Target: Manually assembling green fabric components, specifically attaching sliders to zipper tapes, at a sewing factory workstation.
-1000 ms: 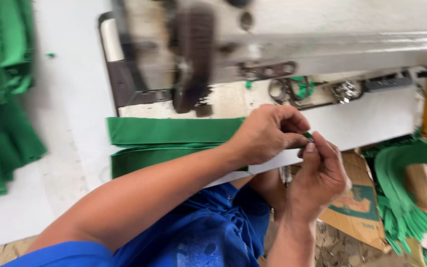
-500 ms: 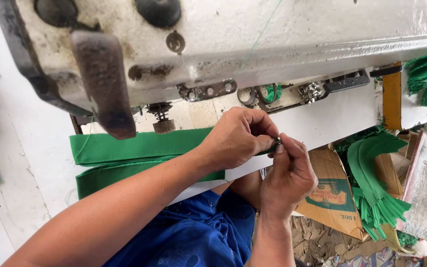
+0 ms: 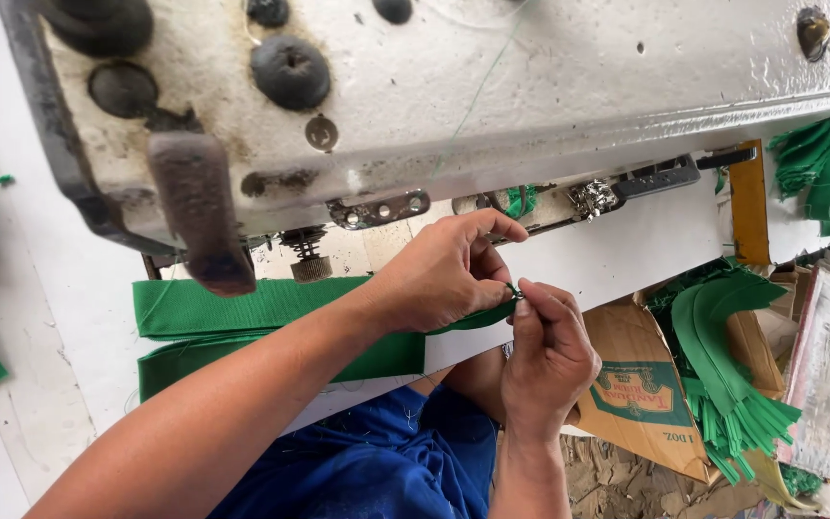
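Both hands pinch the green fabric strip's end at the counter's front edge: left hand, right hand; sewing not yet begun.

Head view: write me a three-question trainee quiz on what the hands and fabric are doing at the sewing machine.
1. True or false: both hands meet at one end of the green fabric strip.
2. Where do the other curved green strips lie? A) on the sewing machine B) over the cardboard box beside the white table C) on the blue clothing
3. Which hand reaches across from the forearm in the foreground?

Key: 1 true, the left hand and right hand pinch it together; 2 B; 3 the left hand.
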